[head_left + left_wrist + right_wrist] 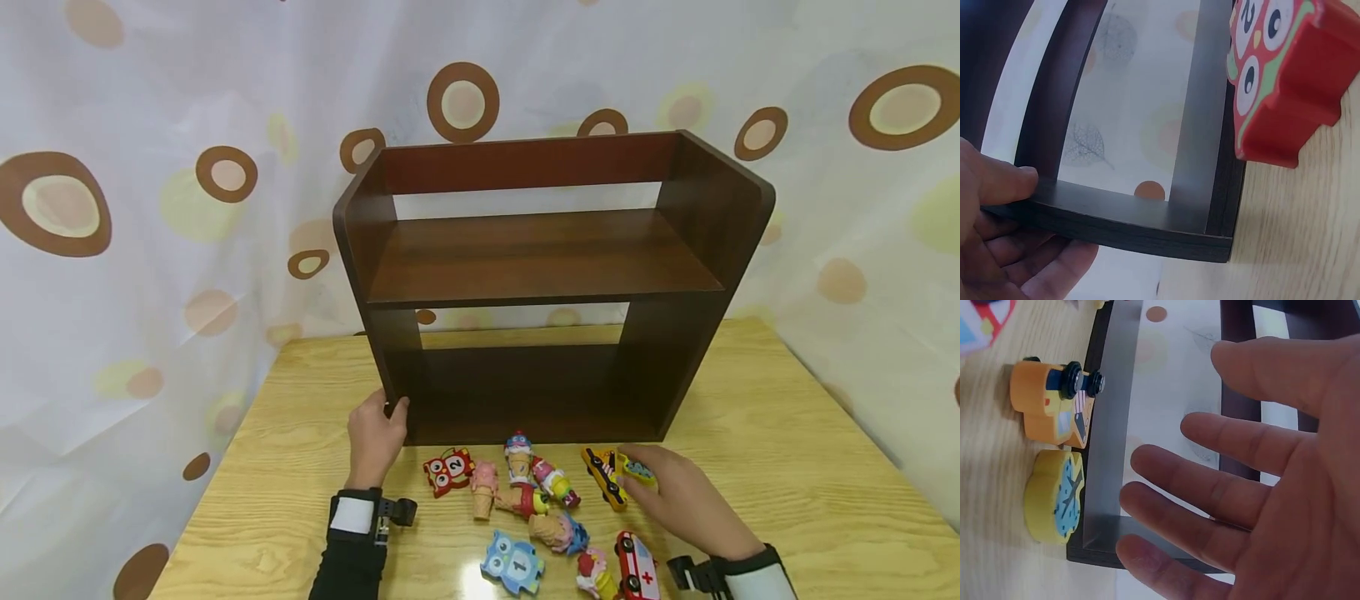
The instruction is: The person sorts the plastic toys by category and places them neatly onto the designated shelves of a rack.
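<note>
A dark brown two-tier shelf [543, 254] stands on the wooden table. My left hand [375, 435] grips the lower front edge of its left side panel, thumb inside and fingers outside, as the left wrist view shows. My right hand [678, 493] hovers by a yellow toy car [604, 477] and a small yellow toy with a blue face [637, 471]. In the right wrist view its fingers [1204, 487] are spread and hold nothing. Near the left hand lies a red owl toy [1297, 81] marked 2.
Several ice-cream-cone toys [484, 489] lie in a cluster before the shelf. Closer to me are a blue owl toy [513, 563] marked 1 and a red and white toy ambulance [637, 568]. Behind the table [255, 508] hangs a patterned curtain [225, 100].
</note>
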`<control>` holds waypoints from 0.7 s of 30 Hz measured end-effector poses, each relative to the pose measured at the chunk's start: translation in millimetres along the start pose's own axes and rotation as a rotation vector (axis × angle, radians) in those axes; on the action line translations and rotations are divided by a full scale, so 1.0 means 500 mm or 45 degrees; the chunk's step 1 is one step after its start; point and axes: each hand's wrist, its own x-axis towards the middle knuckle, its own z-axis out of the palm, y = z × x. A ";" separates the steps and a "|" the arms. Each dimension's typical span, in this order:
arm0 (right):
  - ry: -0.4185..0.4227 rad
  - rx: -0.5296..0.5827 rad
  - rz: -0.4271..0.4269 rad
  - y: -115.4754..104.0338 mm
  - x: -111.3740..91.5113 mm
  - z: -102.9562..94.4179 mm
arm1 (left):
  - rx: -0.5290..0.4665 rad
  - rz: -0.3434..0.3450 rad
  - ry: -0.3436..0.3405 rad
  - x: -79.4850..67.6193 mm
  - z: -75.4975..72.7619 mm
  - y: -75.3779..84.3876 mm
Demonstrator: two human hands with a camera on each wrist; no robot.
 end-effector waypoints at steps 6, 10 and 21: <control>0.010 -0.043 -0.071 -0.006 0.025 -0.002 | -0.015 -0.034 -0.009 0.000 0.001 -0.003; -0.027 -0.058 -0.134 -0.030 0.051 0.002 | -0.048 -0.049 -0.019 0.000 -0.003 -0.005; -0.115 -0.109 -0.422 -0.147 0.074 0.058 | -0.069 -0.100 -0.047 0.000 -0.005 0.000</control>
